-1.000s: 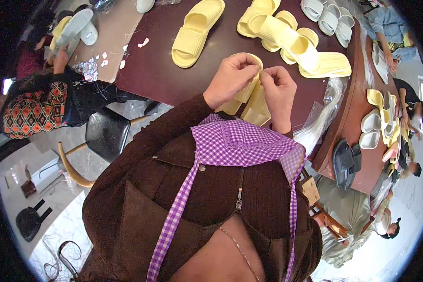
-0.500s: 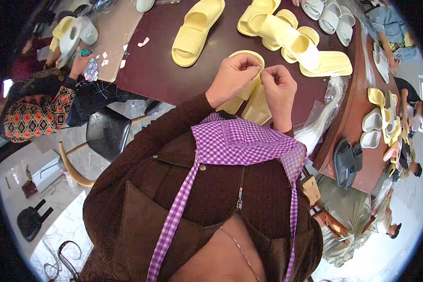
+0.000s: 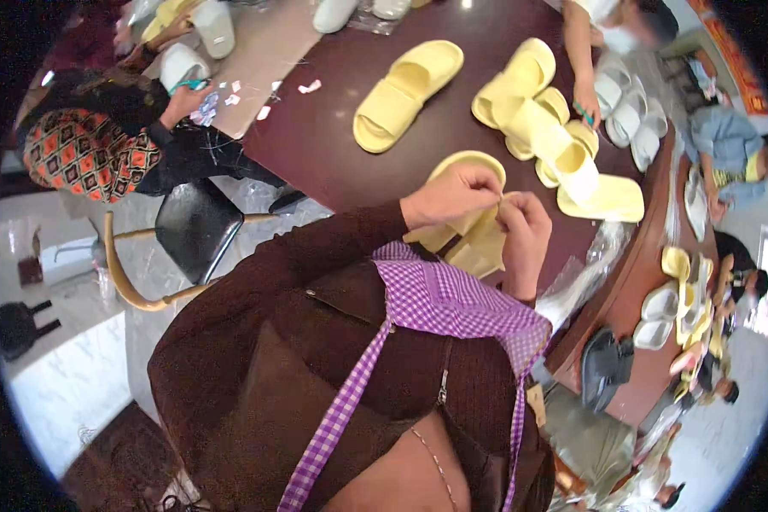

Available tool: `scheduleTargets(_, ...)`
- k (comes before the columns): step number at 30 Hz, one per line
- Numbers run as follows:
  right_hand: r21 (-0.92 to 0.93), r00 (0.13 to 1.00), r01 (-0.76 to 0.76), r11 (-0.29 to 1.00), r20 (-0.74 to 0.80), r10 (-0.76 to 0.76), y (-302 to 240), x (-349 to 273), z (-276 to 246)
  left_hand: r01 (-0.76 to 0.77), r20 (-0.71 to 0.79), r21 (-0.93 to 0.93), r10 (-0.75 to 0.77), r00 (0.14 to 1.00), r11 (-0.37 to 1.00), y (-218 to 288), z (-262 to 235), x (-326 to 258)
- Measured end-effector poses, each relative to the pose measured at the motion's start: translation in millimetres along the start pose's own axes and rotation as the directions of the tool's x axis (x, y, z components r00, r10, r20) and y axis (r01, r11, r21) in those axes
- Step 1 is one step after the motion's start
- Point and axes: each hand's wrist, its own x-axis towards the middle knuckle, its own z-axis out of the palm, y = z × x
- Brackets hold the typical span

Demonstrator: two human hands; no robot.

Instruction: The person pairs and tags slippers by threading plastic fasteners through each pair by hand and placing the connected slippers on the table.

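Left hand (image 3: 449,194) and right hand (image 3: 525,229) both pinch the pale yellow slipper (image 3: 469,241) with closed fingers, just above the dark surface (image 3: 333,128) edge; likely light, soft foam, best held by its rim.

Left hand (image 3: 450,194) and right hand (image 3: 522,229) pinching a pale yellow foam slide sandal (image 3: 471,241) together, over a dark maroon table (image 3: 333,136), loose yellow slide sandal (image 3: 405,92) beyond, heap of yellow sandals (image 3: 548,141) nearby, purple gingham apron (image 3: 452,299) below, black metal chair (image 3: 198,229) at left.
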Motion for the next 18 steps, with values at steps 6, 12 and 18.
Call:
scheduleTargets(6, 0.002, 0.997, 0.035, 0.999, 0.067, -0.035, 5.0, 1.4, -1.4, 0.287, 0.171, -0.02, -0.279, 0.945, 0.958, 1.7, -12.9, 3.8)
scheduleTargets(12, -0.357, 0.9, 0.325, 0.876, -0.167, -0.402, 33.6, 22.5, -8.6, 0.336, 0.125, 0.033, -0.337, 0.933, 0.941, 0.2, -13.3, 4.4)
scheduleTargets(18, -0.48, 0.888, 0.186, 0.857, -0.291, -0.356, 80.7, 2.6, -39.9, 0.116, -0.412, 0.509, 0.123, 0.903, 0.853, -45.5, -105.5, 17.6)
